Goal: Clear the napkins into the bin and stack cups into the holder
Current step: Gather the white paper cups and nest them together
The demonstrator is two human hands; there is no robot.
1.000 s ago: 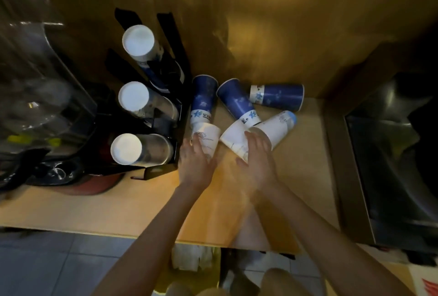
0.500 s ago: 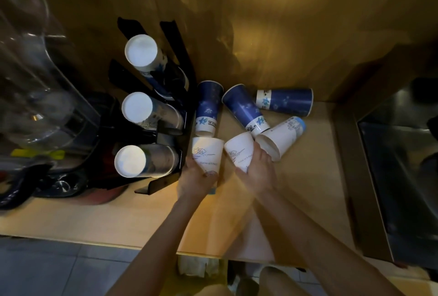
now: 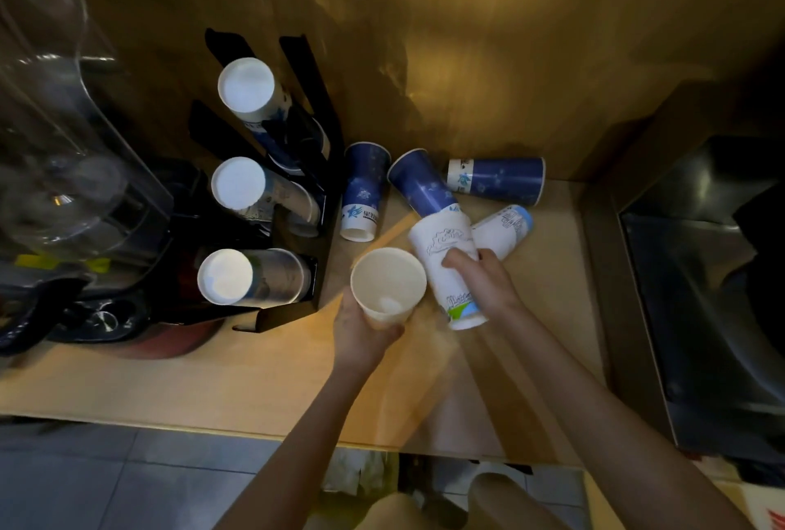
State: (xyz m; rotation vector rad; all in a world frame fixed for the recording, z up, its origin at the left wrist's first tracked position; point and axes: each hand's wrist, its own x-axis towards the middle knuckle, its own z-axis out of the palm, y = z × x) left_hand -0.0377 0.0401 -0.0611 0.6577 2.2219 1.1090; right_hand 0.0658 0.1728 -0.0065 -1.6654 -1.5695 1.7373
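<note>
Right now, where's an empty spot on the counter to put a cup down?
The near strip of the wooden counter, in front of the black cup holder, is bare, and so is the patch right of the right hand. The back is crowded: blue cups lie on their sides by the wall.

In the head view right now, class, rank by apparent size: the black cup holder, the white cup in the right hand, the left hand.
1. black cup holder
2. white cup in the right hand
3. left hand, though nearness makes cup versus hand unsure.
</note>
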